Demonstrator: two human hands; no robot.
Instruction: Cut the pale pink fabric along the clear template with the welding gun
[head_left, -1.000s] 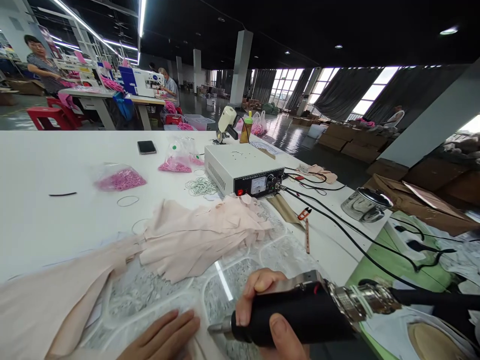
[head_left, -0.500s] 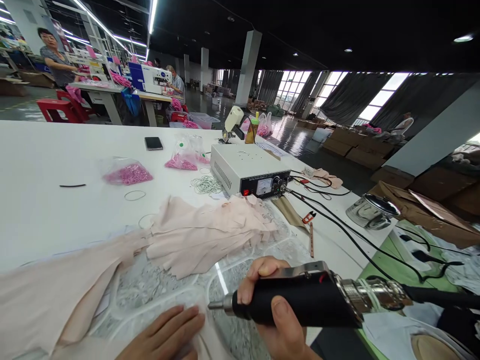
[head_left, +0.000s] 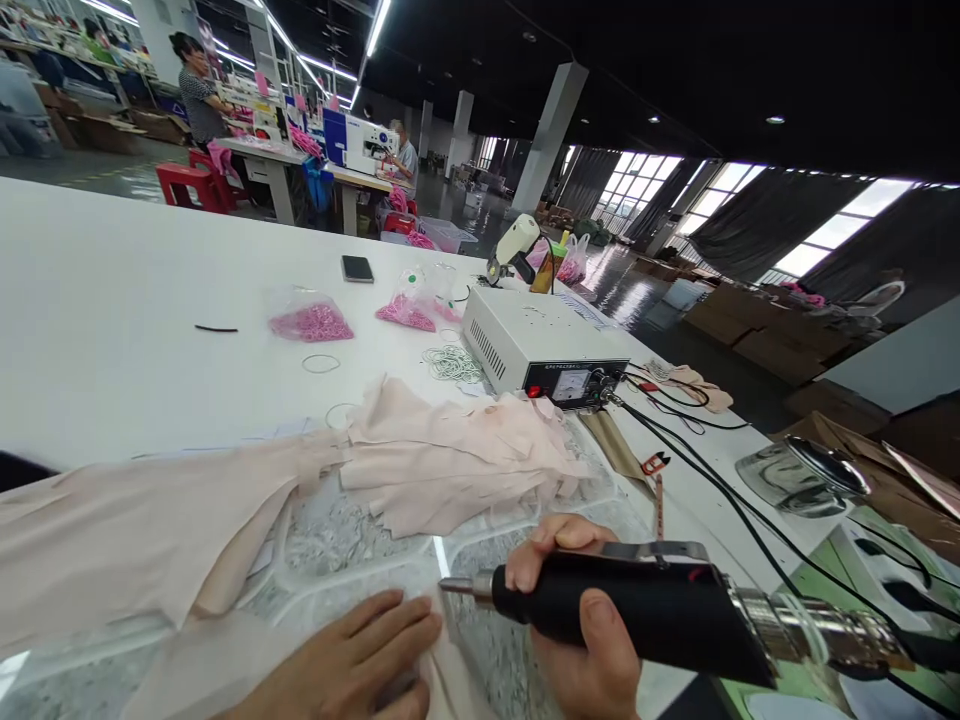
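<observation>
My right hand (head_left: 585, 610) grips a black ultrasonic handpiece (head_left: 630, 605) with a metal tip pointing left; a cable leaves its back end. Beside that tip, my left hand (head_left: 367, 655) lies flat with fingers stretched over a thin, pale pink fabric piece (head_left: 457, 675). The fabric rests on a clear-edged, marble-patterned surface (head_left: 337, 535). The tip is at the fabric's edge near my left fingertips; whether it touches I cannot tell. Beyond my hands lies a pile of pale pink fabric pieces (head_left: 457, 455), and a larger pale pink fabric piece (head_left: 142, 525) stretches to the left.
A white generator box (head_left: 544, 335) with a meter sits behind the pile, its cables (head_left: 697, 465) running right. Bags of pink bits (head_left: 313, 322), a phone (head_left: 357, 268), thin snippers (head_left: 655, 463) and a lidded glass jar (head_left: 799, 475) stand around the white table (head_left: 150, 260).
The view has turned left, so things appear farther right. My hands keep their places on the fabric, with the handpiece tip slightly farther up past my left fingertips.
</observation>
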